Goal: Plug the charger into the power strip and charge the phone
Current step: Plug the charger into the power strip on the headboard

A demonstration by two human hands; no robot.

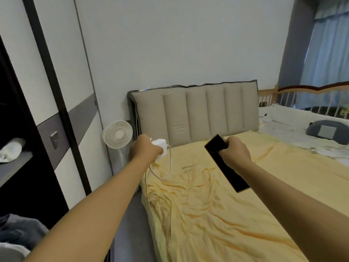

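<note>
My left hand grips a white charger block above the left edge of the bed. A thin white cable loops down from the block onto the sheet. My right hand holds a dark phone with a gold rim near its upper end; the phone tilts down toward the right over the yellow sheet. Something white, perhaps a power strip, lies on top of the headboard at its left corner, with a thin cord running along it; it is too small to tell.
The bed with its yellow sheet fills the middle. A padded grey headboard stands against the wall. A white fan sits between bed and wardrobe. A crib adjoins the bed at right.
</note>
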